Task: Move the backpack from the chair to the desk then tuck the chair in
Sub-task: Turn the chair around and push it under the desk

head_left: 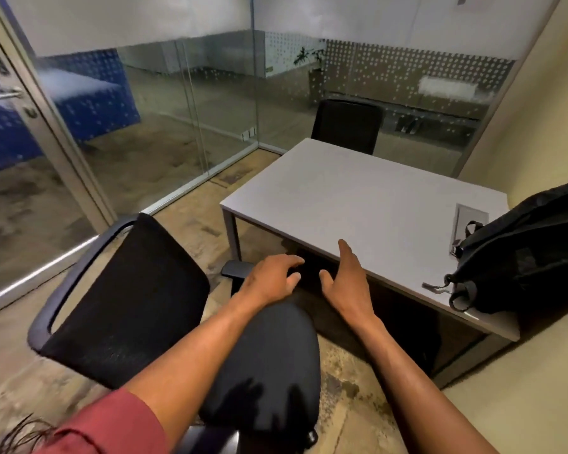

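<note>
- backpack [535,253], black, lies on the surface [358,204] at its right end, against the wall; straps and a buckle hang toward the near edge.
- surface is pale grey w/ a small cable hatch [466,224] just left of the backpack.
- chair [269,362], black, stands in front of the surface, not tucked in; seat is bare, mesh back [125,299] is turned to the left, one armrest [236,268] shows near the surface's leg.
- left hand [269,276] is open, fingers spread and curled a bit, over the far edge of the seat; can't tell if it touches.
- right hand [348,283] is open, palm facing left, fingers pointing at the surface's near edge, holding nothing.
- both forearms reach out over the seat; a red sleeve [112,424] covers the left upper arm.
- 2nd black chair [346,126] sits at the far side of the surface.
- glass walls at the left and back, door w/ handle [4,93] far left.
</note>
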### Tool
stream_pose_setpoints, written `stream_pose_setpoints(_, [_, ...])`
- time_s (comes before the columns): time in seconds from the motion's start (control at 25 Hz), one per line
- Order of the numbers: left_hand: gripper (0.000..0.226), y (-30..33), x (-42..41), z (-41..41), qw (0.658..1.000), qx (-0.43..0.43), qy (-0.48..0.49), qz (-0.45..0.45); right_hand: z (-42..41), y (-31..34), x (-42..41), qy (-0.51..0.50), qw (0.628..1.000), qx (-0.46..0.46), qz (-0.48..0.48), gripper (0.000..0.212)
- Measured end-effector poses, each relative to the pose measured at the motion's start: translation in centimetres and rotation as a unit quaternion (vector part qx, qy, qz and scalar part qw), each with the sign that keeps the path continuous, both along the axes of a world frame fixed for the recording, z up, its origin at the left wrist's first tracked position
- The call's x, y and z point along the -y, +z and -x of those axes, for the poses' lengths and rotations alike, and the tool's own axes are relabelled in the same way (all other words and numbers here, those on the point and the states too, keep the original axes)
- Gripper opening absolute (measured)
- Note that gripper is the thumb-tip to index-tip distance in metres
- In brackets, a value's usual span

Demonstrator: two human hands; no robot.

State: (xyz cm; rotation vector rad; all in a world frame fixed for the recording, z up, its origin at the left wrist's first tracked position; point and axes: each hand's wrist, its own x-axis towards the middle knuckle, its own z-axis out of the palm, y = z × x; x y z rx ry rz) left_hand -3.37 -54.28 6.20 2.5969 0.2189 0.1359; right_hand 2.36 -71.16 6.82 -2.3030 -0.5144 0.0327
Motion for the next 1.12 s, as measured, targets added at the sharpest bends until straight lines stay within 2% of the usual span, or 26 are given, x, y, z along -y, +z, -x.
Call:
stream_pose_setpoints(0.28, [0.039,1.1,-8.4,6.5,0.998,0.003,0.044,-0.041,6.7,-1.0,-8.4,0.062,0.998,-0.007,-0.013,0.076])
stream_pose_setpoints(0.48, [0.036,0.9,-16.0,9.1,0.997,-0.002,0.032,-0.063,11.1,-2.4,-15.7,0.068,0.997,-0.021,-0.014,0.073])
stream_pose_setpoints(0.96, [0.035,-0.3,-34.8,12.0,0.982,-0.076,-0.076,-0.155,20.3,-4.3,-33.4,0.021,0.994,-0.097,-0.037,0.064])
stream_pose_setpoints(1.12, [0.035,-1.2,-39.4,12.8,0.969,-0.093,-0.103,-0.205,22.2,-4.8,-37.6,0.038,0.991,-0.131,-0.012,0.073])
